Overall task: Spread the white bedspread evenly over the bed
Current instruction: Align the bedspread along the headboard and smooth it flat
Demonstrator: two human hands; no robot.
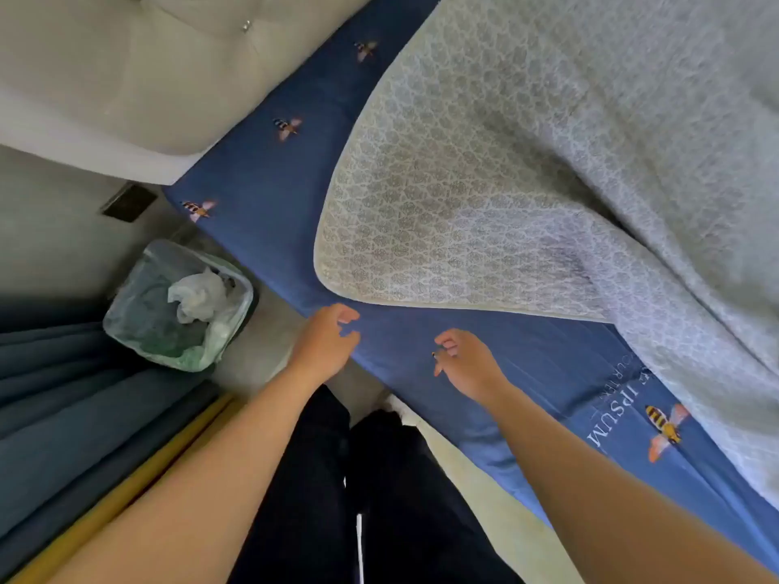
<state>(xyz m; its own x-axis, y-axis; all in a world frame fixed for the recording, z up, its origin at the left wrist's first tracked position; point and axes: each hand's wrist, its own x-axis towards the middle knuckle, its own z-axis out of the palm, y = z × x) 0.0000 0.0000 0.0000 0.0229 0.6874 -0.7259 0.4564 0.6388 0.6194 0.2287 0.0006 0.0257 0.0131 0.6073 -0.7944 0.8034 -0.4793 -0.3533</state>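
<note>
Fingers [350, 316] of both hands curled, grasping nothing; bin [126, 305] holds crumpled white plastic [198, 295].

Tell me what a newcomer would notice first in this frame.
The pale patterned bedspread fills the upper right, its rounded corner lying short of the bed's near edge and leaving the blue bee-print sheet bare. Just below that corner, the left hand and right hand hover open over the sheet, holding nothing. A lined waste bin stands on the floor at left.
</note>
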